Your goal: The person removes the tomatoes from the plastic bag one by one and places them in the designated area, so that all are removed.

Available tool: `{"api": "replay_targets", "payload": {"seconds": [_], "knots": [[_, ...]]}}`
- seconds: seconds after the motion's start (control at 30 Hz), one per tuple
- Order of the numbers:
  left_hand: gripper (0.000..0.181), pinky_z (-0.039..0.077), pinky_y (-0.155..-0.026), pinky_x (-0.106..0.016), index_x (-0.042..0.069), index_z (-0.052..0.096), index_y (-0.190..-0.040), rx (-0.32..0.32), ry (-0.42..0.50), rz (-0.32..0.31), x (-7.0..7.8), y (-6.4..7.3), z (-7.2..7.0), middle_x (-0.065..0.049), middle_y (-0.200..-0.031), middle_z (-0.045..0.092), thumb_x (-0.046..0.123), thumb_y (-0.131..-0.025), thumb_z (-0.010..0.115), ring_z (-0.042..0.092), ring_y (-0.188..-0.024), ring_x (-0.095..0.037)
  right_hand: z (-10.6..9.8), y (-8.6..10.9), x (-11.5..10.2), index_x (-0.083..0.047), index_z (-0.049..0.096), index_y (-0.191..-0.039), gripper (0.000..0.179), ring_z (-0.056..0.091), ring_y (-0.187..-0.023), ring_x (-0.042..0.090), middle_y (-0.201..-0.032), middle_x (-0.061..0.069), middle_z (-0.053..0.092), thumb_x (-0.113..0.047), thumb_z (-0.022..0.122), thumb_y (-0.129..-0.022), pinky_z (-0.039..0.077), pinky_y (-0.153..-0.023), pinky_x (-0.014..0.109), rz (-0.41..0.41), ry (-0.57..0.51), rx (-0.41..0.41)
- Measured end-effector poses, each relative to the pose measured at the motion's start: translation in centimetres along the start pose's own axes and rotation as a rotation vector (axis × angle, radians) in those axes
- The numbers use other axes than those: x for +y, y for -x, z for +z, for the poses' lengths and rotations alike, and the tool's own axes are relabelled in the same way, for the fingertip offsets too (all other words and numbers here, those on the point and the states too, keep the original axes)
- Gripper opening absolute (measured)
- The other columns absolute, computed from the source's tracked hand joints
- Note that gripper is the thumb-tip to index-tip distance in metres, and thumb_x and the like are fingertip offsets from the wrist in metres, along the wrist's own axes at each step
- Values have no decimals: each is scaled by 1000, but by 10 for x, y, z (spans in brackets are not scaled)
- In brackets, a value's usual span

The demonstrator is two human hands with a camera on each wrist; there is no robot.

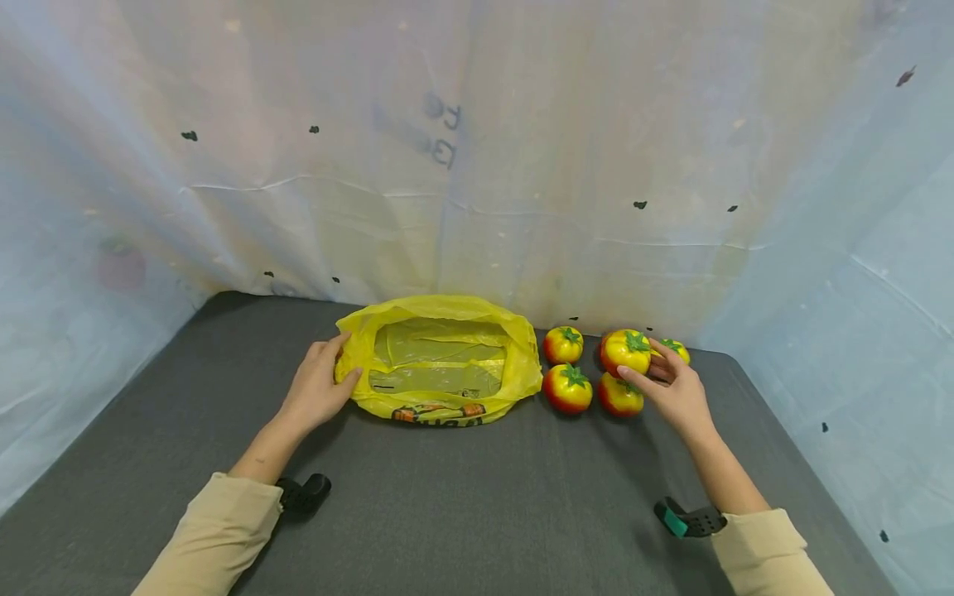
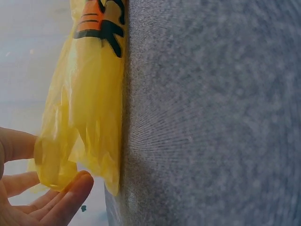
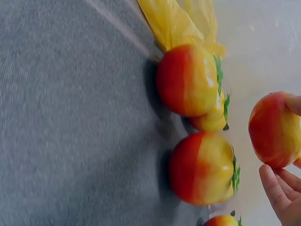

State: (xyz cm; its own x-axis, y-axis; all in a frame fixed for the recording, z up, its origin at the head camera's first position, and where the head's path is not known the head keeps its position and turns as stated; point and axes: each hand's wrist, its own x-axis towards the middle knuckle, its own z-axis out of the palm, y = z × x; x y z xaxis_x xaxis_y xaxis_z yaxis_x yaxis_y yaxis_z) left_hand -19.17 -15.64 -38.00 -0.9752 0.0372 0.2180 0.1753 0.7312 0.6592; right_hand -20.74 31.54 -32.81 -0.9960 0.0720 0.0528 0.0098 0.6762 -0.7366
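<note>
A yellow plastic bag (image 1: 447, 408) with printed figures lies mouth up on the dark table. My left hand (image 1: 316, 385) holds its left side; in the left wrist view the thumb and fingers (image 2: 77, 190) close round the thin film. In my right hand (image 1: 674, 389) is a red-and-yellow toy tomato (image 1: 624, 352) with a green leafy top, lifted off the table in the right wrist view. Below it rests another tomato (image 1: 620, 397). Two more, a front tomato (image 1: 566, 391) and a back tomato (image 1: 562, 345), sit beside the bag. One tomato (image 1: 678, 349) is partly hidden behind my right fingers.
A grey table (image 1: 477, 505) runs up to pale plastic sheeting (image 1: 522, 165) at the back. More sheeting (image 1: 857, 331) hangs along the right side, and also on the left. Black bands (image 1: 305, 494) are on both wrists.
</note>
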Motion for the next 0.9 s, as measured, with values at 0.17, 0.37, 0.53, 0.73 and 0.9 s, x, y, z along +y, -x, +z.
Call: {"api": "replay_targets", "payload": {"seconds": [0.17,0.37,0.53,0.73,0.9], "knots": [[62,41,-85,-57,-8,28,-146,-1,0,0,1,0,-1,-33,-128,41,13,-95,56,47,-110,-45,-5,0,7,-12,22,-154,89,42,-132,39,-147,27,37,-53,63,-87,39,-101,54,28,-1,20],[61,42,-81,-54,-9,29,-146,-6,2,3,1,0,0,-33,-127,42,12,-95,56,49,-106,-43,-11,0,15,-8,22,-153,89,41,-132,41,-147,28,37,-53,62,-88,39,-102,54,75,15,52],[61,43,-79,-52,-10,29,-145,0,-2,6,0,0,0,-33,-126,43,10,-94,56,50,-101,-41,-16,1,23,-7,20,-153,89,40,-133,42,-147,30,35,-52,61,-89,39,-101,55,94,9,66],[60,44,-77,-51,-11,30,-144,0,-6,10,0,0,-1,-33,-123,44,10,-94,56,51,-97,-40,-19,0,34,-9,18,-154,89,40,-133,42,-147,29,35,-51,61,-89,40,-100,55,123,-4,73],[60,44,-77,-51,-11,30,-144,5,-5,17,-1,0,0,-33,-123,45,9,-93,56,52,-97,-40,-19,-2,43,-9,18,-154,89,41,-132,41,-147,28,36,-52,61,-88,40,-100,55,148,-2,83]]}}
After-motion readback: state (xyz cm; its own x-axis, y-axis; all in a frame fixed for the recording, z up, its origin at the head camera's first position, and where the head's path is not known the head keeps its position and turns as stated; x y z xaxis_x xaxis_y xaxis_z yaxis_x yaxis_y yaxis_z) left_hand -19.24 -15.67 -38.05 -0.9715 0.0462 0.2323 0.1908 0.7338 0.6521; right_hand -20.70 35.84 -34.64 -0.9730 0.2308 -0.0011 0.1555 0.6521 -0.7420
